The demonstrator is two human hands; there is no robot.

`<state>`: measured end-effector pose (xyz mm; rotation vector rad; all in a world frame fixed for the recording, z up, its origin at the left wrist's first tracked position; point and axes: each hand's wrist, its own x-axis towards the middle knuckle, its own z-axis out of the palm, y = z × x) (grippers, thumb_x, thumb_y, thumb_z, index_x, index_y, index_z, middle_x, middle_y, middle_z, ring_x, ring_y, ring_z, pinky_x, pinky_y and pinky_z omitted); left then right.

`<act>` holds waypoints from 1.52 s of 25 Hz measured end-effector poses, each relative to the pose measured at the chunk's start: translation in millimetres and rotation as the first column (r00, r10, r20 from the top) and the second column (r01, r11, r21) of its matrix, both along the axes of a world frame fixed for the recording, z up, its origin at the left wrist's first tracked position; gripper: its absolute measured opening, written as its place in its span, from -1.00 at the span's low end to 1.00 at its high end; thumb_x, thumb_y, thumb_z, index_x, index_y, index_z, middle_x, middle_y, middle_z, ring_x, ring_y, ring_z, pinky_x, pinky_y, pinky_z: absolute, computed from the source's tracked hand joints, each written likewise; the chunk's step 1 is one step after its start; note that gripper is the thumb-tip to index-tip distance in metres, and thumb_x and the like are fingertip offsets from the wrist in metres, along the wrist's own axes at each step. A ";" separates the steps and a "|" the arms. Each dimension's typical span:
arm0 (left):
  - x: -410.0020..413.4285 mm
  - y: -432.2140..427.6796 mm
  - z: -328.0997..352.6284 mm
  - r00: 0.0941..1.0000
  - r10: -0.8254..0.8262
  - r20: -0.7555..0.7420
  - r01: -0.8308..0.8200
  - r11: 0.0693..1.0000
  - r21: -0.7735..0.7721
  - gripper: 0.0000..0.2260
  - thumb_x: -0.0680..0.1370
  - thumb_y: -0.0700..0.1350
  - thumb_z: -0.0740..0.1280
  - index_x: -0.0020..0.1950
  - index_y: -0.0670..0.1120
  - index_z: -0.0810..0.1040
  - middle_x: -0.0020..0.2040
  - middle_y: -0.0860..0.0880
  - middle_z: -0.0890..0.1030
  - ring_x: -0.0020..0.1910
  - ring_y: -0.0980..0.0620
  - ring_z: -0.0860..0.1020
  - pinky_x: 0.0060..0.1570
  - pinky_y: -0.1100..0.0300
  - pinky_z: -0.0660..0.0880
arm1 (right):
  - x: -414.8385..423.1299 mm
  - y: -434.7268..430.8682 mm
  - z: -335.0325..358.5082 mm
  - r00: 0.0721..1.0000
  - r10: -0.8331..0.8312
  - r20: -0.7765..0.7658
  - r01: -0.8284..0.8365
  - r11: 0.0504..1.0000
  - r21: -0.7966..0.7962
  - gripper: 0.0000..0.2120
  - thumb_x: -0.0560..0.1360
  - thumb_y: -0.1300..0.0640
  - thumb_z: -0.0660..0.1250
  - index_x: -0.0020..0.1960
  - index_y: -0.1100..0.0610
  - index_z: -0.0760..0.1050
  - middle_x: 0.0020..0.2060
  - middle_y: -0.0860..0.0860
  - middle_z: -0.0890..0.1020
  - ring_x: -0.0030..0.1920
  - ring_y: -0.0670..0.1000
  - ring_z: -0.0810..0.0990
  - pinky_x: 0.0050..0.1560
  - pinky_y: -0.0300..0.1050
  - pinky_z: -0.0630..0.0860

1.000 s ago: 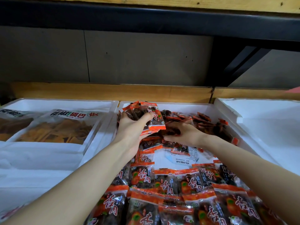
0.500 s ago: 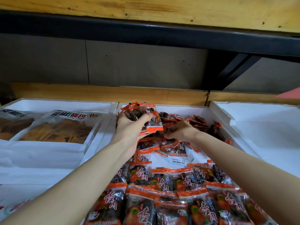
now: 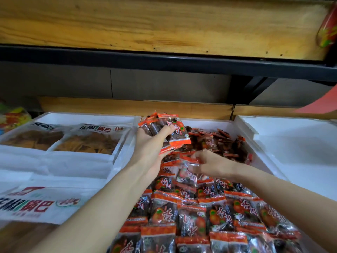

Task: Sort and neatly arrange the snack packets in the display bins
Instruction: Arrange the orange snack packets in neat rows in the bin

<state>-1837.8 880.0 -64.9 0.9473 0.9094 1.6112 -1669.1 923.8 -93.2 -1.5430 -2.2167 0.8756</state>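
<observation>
Noted left hand (image 3: pixel 151 143) up at 11 o'clock of the middle white foam display bin (image 3: pixel 206 123), thumb and fingers curled round a fanned stack of small orange-edged dark plastic snack packets (image 3: pixel 169 131), held clear above the bin contents. Found right hand (image 3: pixel 214 164) lower, at 4 o'clock from the left hand, low over the bin's centre, fingers (image 3: pixel 198 154) curled and motion-blurred against loose packets. Cannot tell pinch from mere touch there. Logged flat overlapping rows of the same packets (image 3: pixel 200 214) filling the bin from centre to 6 o'clock, red characters facing up. Logged an untidy heap of packets (image 3: pixel 225 143) at 12 to 1 o'clock of the bin, against the back wall, some on edge. Saw second white foam bin (image 3: pixel 87 116) at 9 o'clock, touching the middle one, with two large clear bags of golden-brown crisps (image 3: pixel 87 143) side by side at its back. Saw printed white label sheet (image 3: pixel 29 203) at 8 o'clock of frame. Saw third white foam bin (image 3: pixel 291 152) at 3 o'clock, just beside the middle one. Marked pale wooden shelf board (image 3: pixel 145 24) at 12 o'clock of frame, black metal rail (image 3: pixel 164 61) directly beneath it, grey back panel (image 3: pixel 73 84) below the rail. Caught blurred multicoloured packet (image 3: pixel 12 117) at frame's 9 o'clock edge.
</observation>
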 end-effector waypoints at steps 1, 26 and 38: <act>0.7 -3.2 -2.7 1.000 -0.008 0.012 0.008 1.000 0.000 -0.59 0.45 -0.20 0.46 0.27 -0.06 0.45 0.08 -0.03 0.66 -0.03 0.06 0.66 -0.04 0.07 0.58 | 0.5 -1.6 -1.9 1.000 -0.001 0.020 0.002 0.999 -0.034 -0.83 0.56 0.09 0.28 0.09 0.17 0.42 -0.20 0.04 0.55 -0.28 -0.08 0.54 -0.16 -0.18 0.52; -2.0 -17.9 -42.6 0.991 -0.068 -0.118 0.076 0.995 0.066 -0.49 0.37 -0.17 0.54 0.28 -0.06 0.47 0.10 -0.04 0.66 0.09 -0.03 0.63 0.18 -0.16 0.50 | -14.5 -59.1 17.1 0.824 0.000 -0.567 0.011 1.000 0.016 -0.74 0.47 -0.01 0.33 0.10 0.08 0.53 -0.19 -0.02 0.62 -0.20 -0.13 0.59 -0.18 -0.30 0.53; -2.9 -13.1 -48.4 0.997 -0.023 -0.069 0.027 0.997 0.067 -0.49 0.39 -0.18 0.52 0.28 -0.01 0.43 0.16 -0.03 0.61 0.18 -0.06 0.57 0.24 -0.16 0.45 | 40.8 -34.2 -15.9 0.950 -0.312 0.004 0.309 0.943 0.120 -0.71 0.49 0.06 0.37 -0.31 0.20 0.45 -0.42 0.06 0.48 -0.41 -0.05 0.45 -0.32 -0.27 0.40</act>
